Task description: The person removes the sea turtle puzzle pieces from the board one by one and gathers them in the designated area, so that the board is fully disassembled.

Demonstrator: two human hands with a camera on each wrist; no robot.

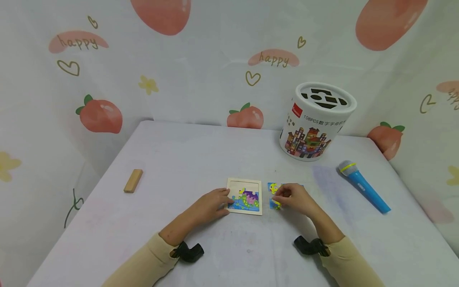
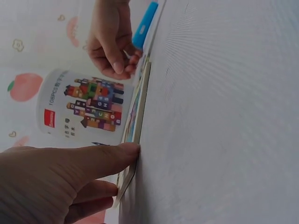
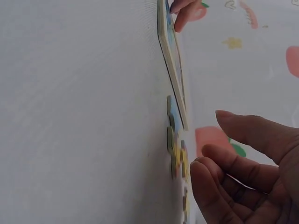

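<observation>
A square wooden puzzle board (image 1: 245,180) with a pale rim lies flat on the table. Joined blue, purple and green pieces (image 1: 249,200) fill its lower right part. My left hand (image 1: 214,204) holds the board at its left side; in the left wrist view the thumb (image 2: 124,151) rests on the near edge and other fingers on the left edge. My right hand (image 1: 297,198) is bent over loose blue and yellow puzzle pieces (image 1: 273,187) just right of the board, partly hiding them. A gap with nothing in it shows between its thumb (image 3: 233,122) and fingers.
A tall white block bucket (image 1: 312,127) with a slotted lid stands at the back right. A blue toy microphone (image 1: 367,189) lies to the right, and a small wooden block (image 1: 133,181) far to the left. A patterned cloth (image 1: 201,79) hangs behind the table.
</observation>
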